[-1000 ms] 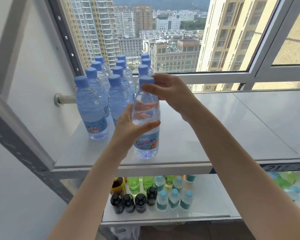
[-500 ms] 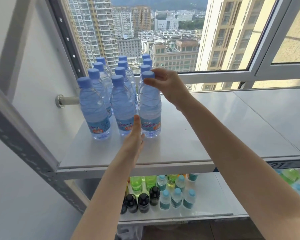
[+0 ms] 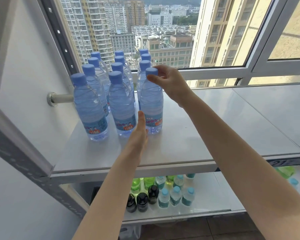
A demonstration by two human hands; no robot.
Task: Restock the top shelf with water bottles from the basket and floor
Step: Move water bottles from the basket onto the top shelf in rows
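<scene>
Twelve water bottles (image 3: 121,108) stand in three rows on the top shelf (image 3: 189,144). Your right hand (image 3: 170,82) has its fingers clamped on the ribbed blue cap (image 3: 151,71) of the front-right bottle (image 3: 151,101) (probably squaring it with its row). Your left hand (image 3: 139,134), fingers straight and together, steadies the thin, crinkled clear plastic.

Back rows of water bottles (image 3: 118,66) show mostly their tops behind the front row. The grip of the right hand (image 3: 170,82) covers part of one cap (image 3: 151,71). The left forearm (image 3: 111,187) hides some drinks (image 3: 175,196) on the lower shelf (image 3: 215,196). A number tag (image 3: 280,163) is blurred and cut off at right.
</scene>
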